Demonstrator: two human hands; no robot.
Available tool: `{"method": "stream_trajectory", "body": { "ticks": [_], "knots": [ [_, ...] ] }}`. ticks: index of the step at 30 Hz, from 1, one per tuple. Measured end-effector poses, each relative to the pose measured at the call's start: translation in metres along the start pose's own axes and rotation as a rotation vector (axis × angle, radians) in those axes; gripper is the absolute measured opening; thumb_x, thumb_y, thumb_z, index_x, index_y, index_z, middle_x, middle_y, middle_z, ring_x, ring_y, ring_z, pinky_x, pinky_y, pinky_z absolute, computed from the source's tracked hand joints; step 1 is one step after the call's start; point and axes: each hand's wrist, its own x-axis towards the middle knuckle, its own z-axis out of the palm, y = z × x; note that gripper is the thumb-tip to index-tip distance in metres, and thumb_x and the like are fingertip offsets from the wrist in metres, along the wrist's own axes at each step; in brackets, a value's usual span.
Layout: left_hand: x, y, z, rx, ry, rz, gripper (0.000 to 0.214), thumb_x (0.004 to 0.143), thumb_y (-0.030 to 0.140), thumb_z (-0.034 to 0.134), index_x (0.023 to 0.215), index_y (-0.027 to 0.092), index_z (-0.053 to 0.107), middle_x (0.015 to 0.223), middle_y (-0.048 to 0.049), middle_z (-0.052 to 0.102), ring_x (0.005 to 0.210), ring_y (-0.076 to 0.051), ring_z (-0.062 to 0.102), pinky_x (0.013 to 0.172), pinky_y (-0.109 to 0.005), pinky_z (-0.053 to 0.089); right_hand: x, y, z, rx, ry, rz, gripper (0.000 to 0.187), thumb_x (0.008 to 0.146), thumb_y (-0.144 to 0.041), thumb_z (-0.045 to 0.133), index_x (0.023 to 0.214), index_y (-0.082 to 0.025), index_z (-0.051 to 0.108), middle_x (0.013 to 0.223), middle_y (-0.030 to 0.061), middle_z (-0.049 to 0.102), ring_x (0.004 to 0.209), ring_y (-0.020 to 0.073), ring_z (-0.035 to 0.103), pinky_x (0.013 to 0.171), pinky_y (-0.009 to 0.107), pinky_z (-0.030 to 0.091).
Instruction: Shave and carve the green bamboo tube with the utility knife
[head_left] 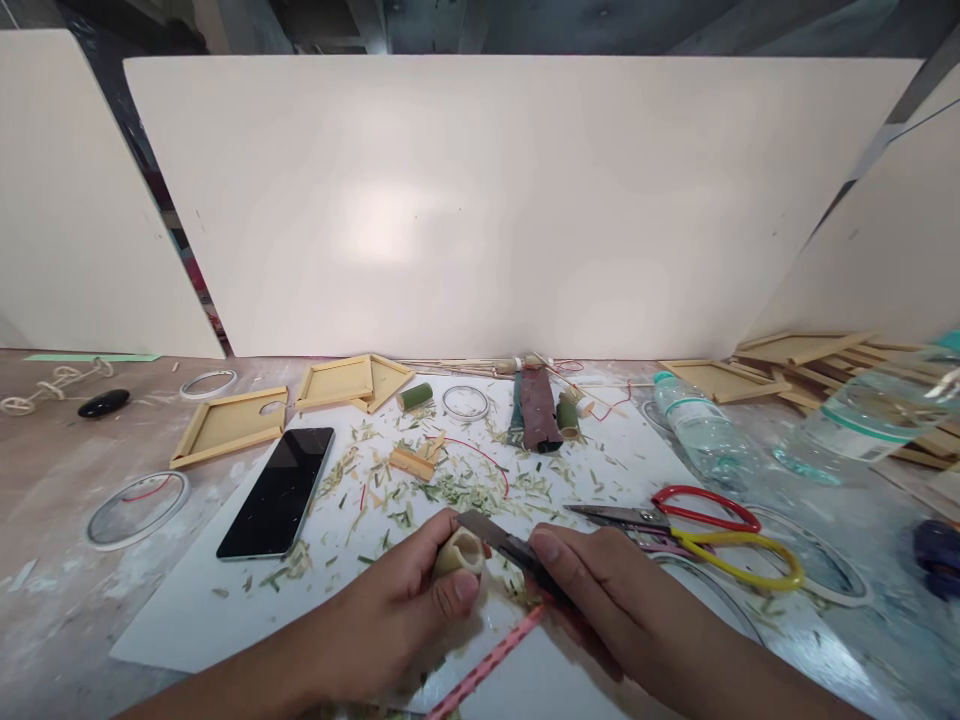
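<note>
My left hand (397, 600) is closed around a short, pale hollow piece of bamboo (460, 553), its open end turned up towards me. My right hand (615, 585) grips the dark handle of a knife (495, 540). The blade points left and lies at the rim of the bamboo; whether it cuts in, I cannot tell. Under the hands, a pink patterned strip (487, 663) slants across the white paper (187, 620). Green and pale shavings (450, 497) are scattered over the paper ahead of both hands.
Left of the paper's middle lies a phone (277, 495). Scissors with red and yellow handles (705, 535) rest at the right, near plastic bottles (705, 425). Green bamboo pieces (415, 397), wooden frames (232, 428) and clear rings (139, 510) lie around. White boards (487, 200) stand behind.
</note>
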Motion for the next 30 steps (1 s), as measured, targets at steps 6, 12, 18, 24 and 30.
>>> {"method": "stream_trajectory", "body": {
  "ticks": [6,12,18,24,30],
  "knots": [
    [-0.005,0.007,0.003,0.016,-0.008,-0.084,0.039,0.101,0.057,0.062,0.12,0.023,0.056,0.092,0.0003,0.053,0.078,-0.014,0.043,0.073,-0.028,0.036,0.001,0.003,0.004,-0.115,-0.027,-0.011,0.055,0.114,-0.06,0.028,0.074,-0.026,0.046,0.064,-0.0042,0.049,0.061,0.0169,0.048,0.062,0.031,0.035],
    [-0.004,0.0,0.0,-0.051,-0.037,-0.086,0.047,0.093,0.064,0.069,0.119,0.026,0.058,0.086,0.0031,0.048,0.069,-0.012,0.036,0.065,-0.026,0.03,0.005,-0.001,0.005,-0.183,-0.08,-0.084,0.051,0.114,-0.054,0.029,0.075,-0.024,0.045,0.072,-0.0021,0.055,0.067,0.0165,0.05,0.063,0.031,0.033],
    [-0.002,-0.002,0.005,0.027,0.033,-0.119,0.054,0.088,0.075,0.066,0.111,0.026,0.06,0.074,0.0054,0.044,0.064,-0.013,0.034,0.06,-0.027,0.025,0.007,0.007,0.01,-0.23,-0.018,-0.118,0.045,0.106,-0.057,0.051,0.078,-0.023,0.058,0.077,0.0008,0.063,0.071,0.0179,0.058,0.065,0.029,0.038],
    [0.001,0.002,0.01,0.238,0.128,-0.199,0.059,0.09,0.08,0.057,0.107,0.024,0.059,0.07,0.007,0.038,0.065,-0.014,0.034,0.057,-0.027,0.024,0.004,0.013,0.015,-0.233,-0.005,-0.024,0.044,0.103,-0.058,0.052,0.078,-0.023,0.062,0.076,0.0027,0.068,0.068,0.0184,0.059,0.061,0.029,0.038],
    [0.007,-0.001,0.007,0.274,0.107,-0.196,0.062,0.088,0.083,0.055,0.1,0.023,0.056,0.07,0.007,0.04,0.063,-0.013,0.037,0.054,-0.026,0.027,0.005,0.01,0.017,-0.229,0.033,0.025,0.042,0.098,-0.06,0.059,0.078,-0.024,0.066,0.078,0.0046,0.074,0.072,0.0218,0.065,0.064,0.031,0.042]
  ]
}}
